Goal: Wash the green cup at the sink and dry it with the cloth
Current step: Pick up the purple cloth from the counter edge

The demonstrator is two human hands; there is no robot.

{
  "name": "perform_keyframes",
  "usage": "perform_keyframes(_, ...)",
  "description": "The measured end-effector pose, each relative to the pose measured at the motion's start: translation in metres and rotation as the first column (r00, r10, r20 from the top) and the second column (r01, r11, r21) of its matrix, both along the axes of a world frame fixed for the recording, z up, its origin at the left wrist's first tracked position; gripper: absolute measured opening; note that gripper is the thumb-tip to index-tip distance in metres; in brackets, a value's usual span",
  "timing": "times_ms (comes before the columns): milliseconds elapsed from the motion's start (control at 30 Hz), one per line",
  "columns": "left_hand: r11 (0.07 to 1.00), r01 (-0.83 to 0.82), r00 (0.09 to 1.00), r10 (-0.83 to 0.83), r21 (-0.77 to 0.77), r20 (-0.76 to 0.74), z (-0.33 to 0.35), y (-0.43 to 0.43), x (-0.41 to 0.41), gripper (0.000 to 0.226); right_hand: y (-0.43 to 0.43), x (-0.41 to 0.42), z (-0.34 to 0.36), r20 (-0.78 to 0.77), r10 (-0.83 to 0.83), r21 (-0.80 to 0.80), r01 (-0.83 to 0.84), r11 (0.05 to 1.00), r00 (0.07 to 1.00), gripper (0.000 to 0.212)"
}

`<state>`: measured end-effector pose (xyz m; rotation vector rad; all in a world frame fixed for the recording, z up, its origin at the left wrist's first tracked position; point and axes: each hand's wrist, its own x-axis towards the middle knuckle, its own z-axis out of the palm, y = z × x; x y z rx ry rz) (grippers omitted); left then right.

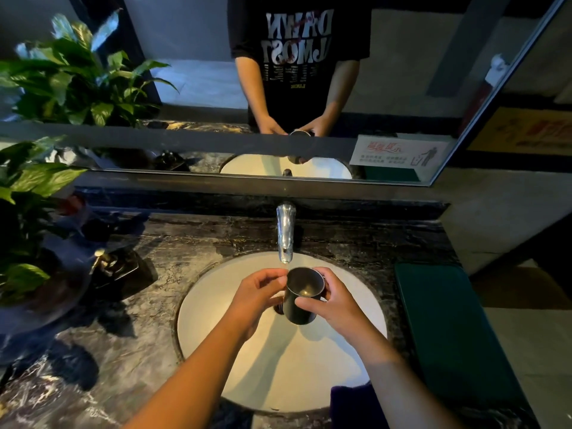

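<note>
Over the white sink (216,305), the right hand (334,305) has its grip wrapped round the green cup (305,284). It holds the cup mouth up just under the tap (285,236), so water can fall in. The left hand (257,296) pinches the rim, likely to keep it steady.

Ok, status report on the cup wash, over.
Left hand pinches the green cup at its rim, right hand grips its side. Cup mouth-up below faucet, over sink. Nothing in the way.
</note>
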<state>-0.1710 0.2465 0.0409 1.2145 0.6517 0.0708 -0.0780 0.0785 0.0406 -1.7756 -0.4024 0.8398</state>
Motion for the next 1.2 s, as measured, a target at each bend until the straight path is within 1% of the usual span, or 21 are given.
perform_keyframes(67, 0.999, 0.038, 0.999, -0.037, -0.003, 0.033, 0.003, -0.006, -0.016, 0.024, -0.004, -0.009, 0.005, -0.012, -0.005, -0.002, 0.005, 1.000, 1.000, 0.062)
perform_keyframes(133, 0.996, 0.079, 0.994, -0.077, -0.026, 0.076, 0.005, -0.013, -0.030, 0.033, -0.008, -0.017, 0.010, -0.015, -0.010, -0.007, 0.010, 1.000, 1.000, 0.063)
perform_keyframes(200, 0.992, 0.127, 0.986, -0.126, -0.005, 0.112, 0.006, -0.020, -0.043, 0.042, -0.013, -0.025, 0.013, -0.026, -0.011, 0.000, 0.011, 1.000, 1.000, 0.065)
perform_keyframes(267, 0.982, 0.165, 0.976, -0.176, 0.093, 0.131, 0.007, -0.026, -0.053, 0.049, -0.016, -0.033, 0.015, -0.037, -0.015, 0.008, 0.015, 1.000, 0.999, 0.064)
perform_keyframes(367, 0.932, 0.196, 0.964, -0.240, 0.304, 0.114, 0.009, -0.036, -0.064, 0.056, -0.020, -0.046, 0.015, -0.024, -0.025, 0.013, 0.026, 1.000, 0.999, 0.059)
perform_keyframes(500, 0.872, 0.152, 0.971, -0.220, 0.465, 0.095, 0.005, -0.050, -0.071, 0.058, -0.028, -0.064, 0.013, -0.039, -0.035, 0.011, 0.036, 0.999, 0.999, 0.038)
perform_keyframes(533, 0.865, 0.134, 0.976, -0.201, 0.483, 0.089, 0.004, -0.053, -0.073, 0.058, -0.030, -0.068, 0.013, -0.048, -0.033, 0.009, 0.034, 0.999, 0.998, 0.036)
perform_keyframes(633, 0.868, 0.125, 0.981, -0.182, 0.481, 0.074, 0.000, -0.061, -0.077, 0.058, -0.040, -0.075, 0.014, -0.126, -0.047, 0.035, 0.052, 0.998, 0.991, 0.043)
perform_keyframes(700, 0.870, 0.138, 0.981, -0.187, 0.473, 0.058, -0.002, -0.067, -0.079, 0.056, -0.052, -0.076, 0.013, -0.166, -0.071, 0.036, 0.078, 0.996, 0.984, 0.035)
perform_keyframes(733, 0.876, 0.140, 0.982, -0.183, 0.462, 0.050, -0.003, -0.070, -0.080, 0.056, -0.060, -0.076, 0.011, -0.159, -0.090, 0.027, 0.096, 0.995, 0.983, 0.035)
perform_keyframes(800, 0.894, 0.138, 0.984, -0.171, 0.426, 0.040, -0.007, -0.076, -0.082, 0.057, -0.079, -0.076, 0.007, -0.112, -0.123, -0.009, 0.123, 0.992, 0.986, 0.038)
perform_keyframes(900, 0.912, 0.132, 0.987, -0.157, 0.387, 0.032, -0.015, -0.085, -0.089, 0.059, -0.111, -0.081, -0.006, 0.043, -0.132, -0.093, 0.136, 0.986, 0.990, 0.024)
perform_keyframes(933, 0.918, 0.128, 0.988, -0.150, 0.376, 0.030, -0.018, -0.087, -0.091, 0.060, -0.123, -0.086, -0.013, 0.101, -0.112, -0.145, 0.126, 0.981, 0.989, 0.025)
perform_keyframes(1033, 0.929, 0.126, 0.990, -0.138, 0.349, 0.011, -0.023, -0.093, -0.097, 0.059, -0.156, -0.110, -0.039, 0.256, 0.006, -0.336, 0.083, 0.938, 0.967, 0.045)
perform_keyframes(1100, 0.935, 0.136, 0.989, -0.145, 0.327, 0.004, -0.024, -0.096, -0.101, 0.056, -0.173, -0.131, -0.057, 0.380, 0.175, -0.426, 0.004, 0.905, 0.908, 0.058)
perform_keyframes(1167, 0.945, 0.146, 0.988, -0.154, 0.292, 0.005, -0.027, -0.099, -0.106, 0.054, -0.182, -0.147, -0.073, 0.508, 0.378, -0.505, -0.087, 0.859, 0.774, 0.071)
perform_keyframes(1200, 0.948, 0.150, 0.988, -0.157, 0.281, 0.002, -0.029, -0.101, -0.108, 0.055, -0.184, -0.153, -0.079, 0.535, 0.443, -0.533, -0.120, 0.838, 0.719, 0.078)
